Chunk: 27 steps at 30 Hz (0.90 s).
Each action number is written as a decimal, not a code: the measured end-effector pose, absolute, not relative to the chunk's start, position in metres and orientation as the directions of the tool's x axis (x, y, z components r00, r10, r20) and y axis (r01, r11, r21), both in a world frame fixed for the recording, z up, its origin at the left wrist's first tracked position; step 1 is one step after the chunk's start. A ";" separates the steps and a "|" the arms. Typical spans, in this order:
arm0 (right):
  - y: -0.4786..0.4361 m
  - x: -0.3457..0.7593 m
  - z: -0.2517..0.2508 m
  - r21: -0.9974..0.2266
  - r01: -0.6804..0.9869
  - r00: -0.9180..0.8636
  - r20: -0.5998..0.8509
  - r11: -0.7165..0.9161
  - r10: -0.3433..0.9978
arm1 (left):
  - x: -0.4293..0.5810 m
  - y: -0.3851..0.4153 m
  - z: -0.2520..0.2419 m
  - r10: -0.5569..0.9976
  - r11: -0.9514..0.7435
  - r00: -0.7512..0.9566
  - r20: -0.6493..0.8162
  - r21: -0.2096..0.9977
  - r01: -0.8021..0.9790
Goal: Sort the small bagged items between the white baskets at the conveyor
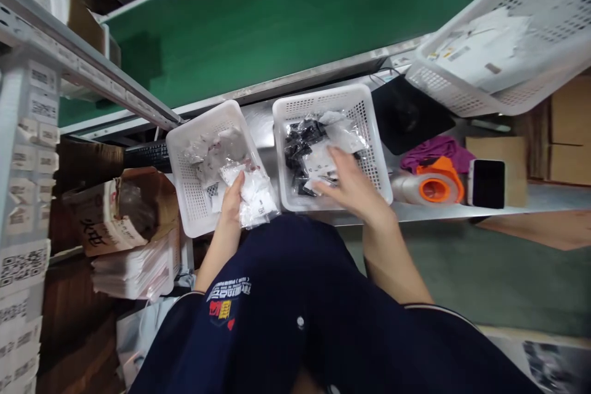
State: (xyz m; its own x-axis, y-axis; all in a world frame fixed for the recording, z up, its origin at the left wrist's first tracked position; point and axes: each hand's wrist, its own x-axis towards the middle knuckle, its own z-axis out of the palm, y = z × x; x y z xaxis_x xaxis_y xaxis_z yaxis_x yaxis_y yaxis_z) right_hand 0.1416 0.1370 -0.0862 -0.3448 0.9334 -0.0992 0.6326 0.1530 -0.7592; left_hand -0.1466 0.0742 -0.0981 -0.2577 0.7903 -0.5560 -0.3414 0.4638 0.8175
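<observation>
My left hand (pixel 232 200) is closed on some clear plastic packets (pixel 257 197) with white labels, held over the near right edge of the left white basket (pixel 184 197). That basket has more clear packets (pixel 215 157) in it. Inside the right white basket (pixel 325 98), my right hand (pixel 347 184) has its thumb and fingers around a white-labelled packet (pixel 319 160). Black items in clear bags (pixel 298 141) lie beneath and beside it. The right fingertips are partly hidden among the packets.
A green conveyor belt (pixel 277 18) runs behind the baskets. At right are an orange tape dispenser (pixel 436 188), a phone (pixel 488 183), a purple cloth (pixel 434 151) and a raised basket (pixel 501 95) of white packets. A metal rack post (pixel 21 154) with labels stands left.
</observation>
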 end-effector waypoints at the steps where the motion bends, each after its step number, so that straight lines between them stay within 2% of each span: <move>1: 0.129 0.130 -0.083 -0.799 0.546 -0.489 -0.059 0.252 0.870 | -0.143 0.078 -0.098 0.787 0.464 -0.224 -0.575 0.791 -0.400; 3: 0.115 0.102 -0.077 -0.825 0.363 -0.681 0.084 0.434 0.728 | -0.135 0.083 -0.094 0.791 0.448 -0.176 -0.586 0.751 -0.485; 6: 0.109 0.069 -0.074 -0.735 0.290 -0.735 0.239 0.613 0.634 | -0.127 0.086 -0.088 0.819 0.437 -0.123 -0.561 0.748 -0.500; 9: 0.115 0.059 -0.078 -0.711 0.265 -0.736 0.288 0.652 0.613 | -0.125 0.085 -0.086 0.819 0.465 -0.048 -0.571 0.712 -0.526; 13: 0.114 0.072 -0.072 -0.815 0.151 -0.643 0.348 0.559 0.682 | -0.132 0.080 -0.089 0.771 0.523 -0.013 -0.637 0.643 -0.559; 15: 0.113 0.088 -0.063 -0.887 0.132 -0.521 0.318 0.443 0.792 | -0.136 0.078 -0.089 0.736 0.561 -0.010 -0.677 0.618 -0.551; 17: 0.116 0.109 -0.057 -0.921 0.237 -0.316 0.227 0.309 0.921 | -0.140 0.076 -0.087 0.721 0.588 -0.005 -0.693 0.614 -0.526; 19: 0.122 0.129 -0.054 -0.883 0.438 -0.078 0.150 0.169 0.986 | -0.141 0.076 -0.082 0.739 0.579 0.005 -0.674 0.631 -0.516; 21: 0.130 0.140 -0.055 -0.803 0.593 0.052 0.113 0.061 0.992 | -0.137 0.077 -0.077 0.773 0.551 0.032 -0.633 0.647 -0.528; 23: 0.134 0.135 -0.059 -0.807 0.590 0.018 0.019 0.004 1.000 | -0.130 0.079 -0.072 0.798 0.539 0.076 -0.598 0.651 -0.535; 25: 0.132 0.116 -0.066 -0.903 0.423 -0.172 -0.155 -0.069 0.973 | -0.120 0.079 -0.070 0.800 0.558 0.126 -0.586 0.650 -0.517; 27: 0.127 0.093 -0.074 -0.958 0.234 -0.393 -0.248 -0.165 0.885 | -0.112 0.077 -0.071 0.773 0.594 0.152 -0.616 0.620 -0.513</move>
